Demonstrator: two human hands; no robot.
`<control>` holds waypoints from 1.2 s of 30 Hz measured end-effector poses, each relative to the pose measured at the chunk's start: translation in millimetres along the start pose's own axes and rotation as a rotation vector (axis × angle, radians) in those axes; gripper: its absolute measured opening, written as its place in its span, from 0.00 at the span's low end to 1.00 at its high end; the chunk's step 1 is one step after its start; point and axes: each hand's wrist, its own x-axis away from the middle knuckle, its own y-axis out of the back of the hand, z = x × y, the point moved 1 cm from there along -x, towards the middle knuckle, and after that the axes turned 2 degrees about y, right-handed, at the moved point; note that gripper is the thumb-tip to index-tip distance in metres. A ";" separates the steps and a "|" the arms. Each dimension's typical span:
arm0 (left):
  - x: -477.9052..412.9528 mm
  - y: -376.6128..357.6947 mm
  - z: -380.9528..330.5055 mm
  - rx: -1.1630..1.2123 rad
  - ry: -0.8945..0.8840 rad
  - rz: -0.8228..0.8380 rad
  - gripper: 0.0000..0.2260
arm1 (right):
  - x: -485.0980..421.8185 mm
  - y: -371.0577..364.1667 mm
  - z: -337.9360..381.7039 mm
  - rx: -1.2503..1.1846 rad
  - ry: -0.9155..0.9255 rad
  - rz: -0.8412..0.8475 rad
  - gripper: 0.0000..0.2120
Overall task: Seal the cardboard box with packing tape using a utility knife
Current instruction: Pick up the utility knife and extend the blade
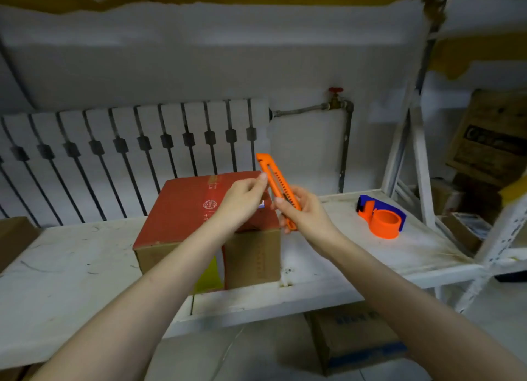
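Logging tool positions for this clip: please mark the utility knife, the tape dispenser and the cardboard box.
utility knife [274,178], head view, on its orange handle.
tape dispenser [383,223], head view, on its orange roll holder.
cardboard box [182,206], head view, on its red top.

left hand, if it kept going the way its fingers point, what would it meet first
The left hand points up and right, fingertips already at the orange utility knife in the right hand; that comes first.

Both forearms were bare to the frame's edge; the left hand [242,199] and right hand [305,212] wore no gloves.
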 end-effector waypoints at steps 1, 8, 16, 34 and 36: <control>4.3 0.6 -3.3 0.106 0.031 -0.020 0.24 | 4.7 -8.3 4.7 -0.005 -0.004 0.048 0.10; 29.0 21.6 -3.2 0.452 0.177 -0.127 0.12 | 26.4 -31.1 20.4 -0.139 -0.132 0.301 0.09; 40.8 30.6 6.0 0.602 0.194 -0.140 0.14 | 36.2 -48.9 7.1 0.060 -0.058 0.204 0.10; 42.7 26.6 23.2 0.614 0.198 -0.095 0.13 | 44.9 -52.8 -3.1 0.149 -0.127 0.012 0.13; 42.1 27.3 25.7 0.606 0.207 -0.096 0.13 | 43.4 -52.2 -3.9 0.099 -0.189 0.069 0.13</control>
